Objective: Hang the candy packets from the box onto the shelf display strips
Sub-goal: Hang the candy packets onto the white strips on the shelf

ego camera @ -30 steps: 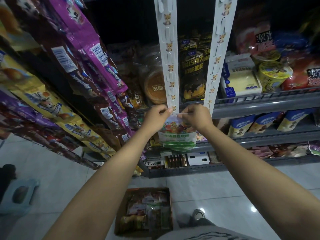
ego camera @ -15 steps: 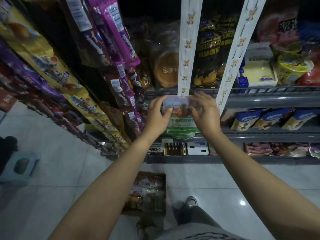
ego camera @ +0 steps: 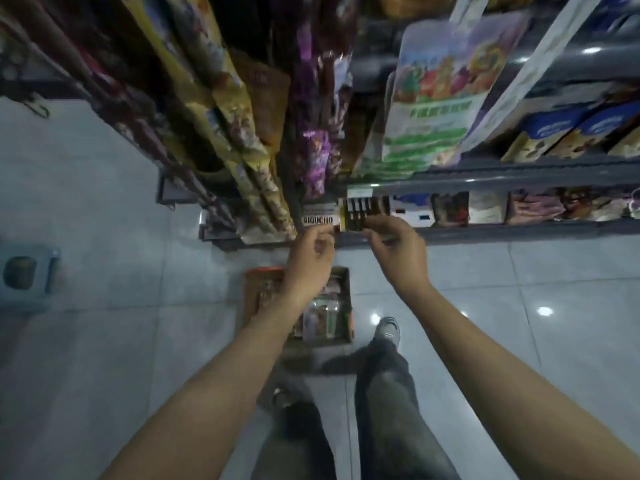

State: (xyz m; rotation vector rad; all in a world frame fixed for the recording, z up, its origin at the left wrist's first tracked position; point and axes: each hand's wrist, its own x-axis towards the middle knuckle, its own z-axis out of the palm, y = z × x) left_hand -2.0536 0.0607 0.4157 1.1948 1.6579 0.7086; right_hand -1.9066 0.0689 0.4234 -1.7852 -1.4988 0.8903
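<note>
The tiled floor (ego camera: 104, 341) fills the lower half of the view, pale and glossy with light spots at 3 o'clock. Dark metal shelving (ego camera: 519, 178) runs across the top from 12 to 3 o'clock, stocked with snack bags and boxes, while rows of hanging purple and yellow packets (ego camera: 242, 140) slant down from 11 o'clock toward the centre. A white display strip (ego camera: 540, 64) crosses the upper right at 1 o'clock, and just beside it, a little toward 12 o'clock, a candy packet (ego camera: 436, 98) with a cartoon print and green bands hangs in front of the shelf, well above both hands; its top edge is blurred, so how it is fastened cannot be told. The person's legs (ego camera: 388, 410) in dark trousers stand at 6 o'clock. Just below the centre, on the floor, sits the open cardboard box (ego camera: 341, 282) with more packets inside, partly hidden by the left forearm. A blue-grey stool (ego camera: 31, 275) sits at 9 o'clock. The left hand (ego camera: 310, 258) and right hand (ego camera: 398, 251) hover near the centre above the box, near each other but apart, fingers loosely curled and holding nothing.
</note>
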